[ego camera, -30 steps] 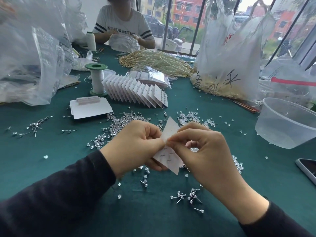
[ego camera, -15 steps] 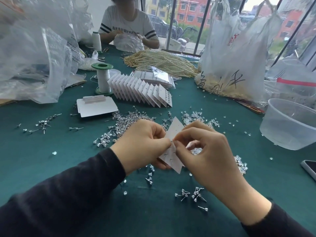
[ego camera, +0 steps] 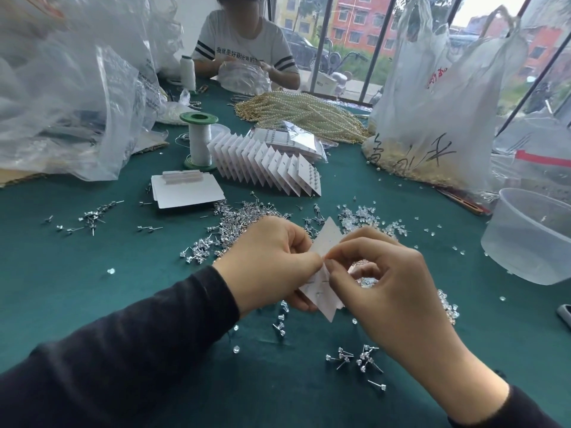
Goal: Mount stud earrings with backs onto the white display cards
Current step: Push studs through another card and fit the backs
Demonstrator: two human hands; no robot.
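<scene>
White card (ego camera: 328, 239) held over the counter (ego camera: 92, 288), view centre. Left hand (ego camera: 272, 261) pinches its 9 o'clock edge; right hand (ego camera: 386, 288) fingers (ego camera: 364, 245) pinch its middle — any back under them is hidden. Loose studs (ego camera: 234, 227) at 10 o'clock. Risk — back slips, vanishes into scatter.
</scene>
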